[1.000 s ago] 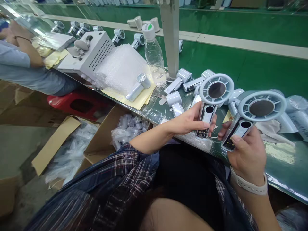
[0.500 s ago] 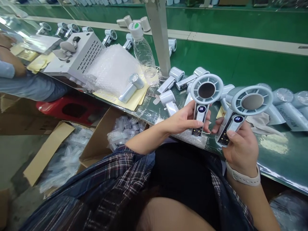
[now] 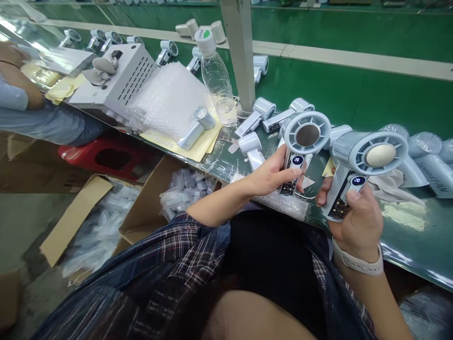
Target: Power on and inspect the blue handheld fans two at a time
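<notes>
My left hand is closed around the handle of a light-blue handheld fan, its round head upright and a lit display reading 20. In my right hand is a second handheld fan, tilted to the right, also showing 20. Both handles have bare circuit boards in front, and each thumb presses on the handle just below the display. The two fans are apart. Behind them, several more fans lie on the green bench.
A plastic bottle stands by a metal post. Left of it are a stack of bubble bags and a vented white box. Wrapped fans lie at right. A carton sits below; another person's arm is far left.
The right fan has moved slightly right and turned, and the gap between the two fans has widened. My left hand still holds its fan. The view has shifted a little.
</notes>
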The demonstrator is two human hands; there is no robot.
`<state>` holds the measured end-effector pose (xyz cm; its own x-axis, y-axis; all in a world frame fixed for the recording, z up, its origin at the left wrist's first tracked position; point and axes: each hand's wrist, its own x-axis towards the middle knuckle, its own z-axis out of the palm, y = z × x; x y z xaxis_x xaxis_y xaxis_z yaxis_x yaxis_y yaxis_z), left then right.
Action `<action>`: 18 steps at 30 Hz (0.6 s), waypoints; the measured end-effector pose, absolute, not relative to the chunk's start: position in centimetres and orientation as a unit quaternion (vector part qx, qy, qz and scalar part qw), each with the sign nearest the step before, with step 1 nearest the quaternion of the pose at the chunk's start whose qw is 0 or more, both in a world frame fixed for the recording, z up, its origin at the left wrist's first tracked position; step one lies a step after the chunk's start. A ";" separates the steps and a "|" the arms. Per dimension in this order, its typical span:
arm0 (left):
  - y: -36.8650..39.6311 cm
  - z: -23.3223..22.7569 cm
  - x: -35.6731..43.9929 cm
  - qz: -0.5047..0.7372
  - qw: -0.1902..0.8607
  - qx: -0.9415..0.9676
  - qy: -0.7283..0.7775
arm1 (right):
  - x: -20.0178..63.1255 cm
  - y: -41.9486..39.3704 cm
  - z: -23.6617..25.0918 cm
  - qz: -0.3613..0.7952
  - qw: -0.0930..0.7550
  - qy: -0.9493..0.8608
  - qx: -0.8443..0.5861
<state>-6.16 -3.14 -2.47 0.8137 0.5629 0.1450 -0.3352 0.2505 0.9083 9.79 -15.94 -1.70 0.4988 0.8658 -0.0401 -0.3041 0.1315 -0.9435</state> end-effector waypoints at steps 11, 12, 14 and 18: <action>-2.9 -3.0 -6.3 0.280 0.794 0.527 0.119 | 9.5 -15.8 -2.0 0.433 0.704 -0.258 -0.501; -3.0 -3.0 -6.3 0.280 0.792 0.528 0.122 | 9.5 -15.8 -2.0 0.432 0.703 -0.258 -0.503; -2.9 -2.9 -6.3 0.279 0.791 0.532 0.116 | 9.6 -15.9 -1.9 0.432 0.702 -0.258 -0.504; -2.8 -2.7 -6.3 0.284 0.775 0.552 0.118 | 9.9 -16.0 -2.0 0.415 0.710 -0.256 -0.508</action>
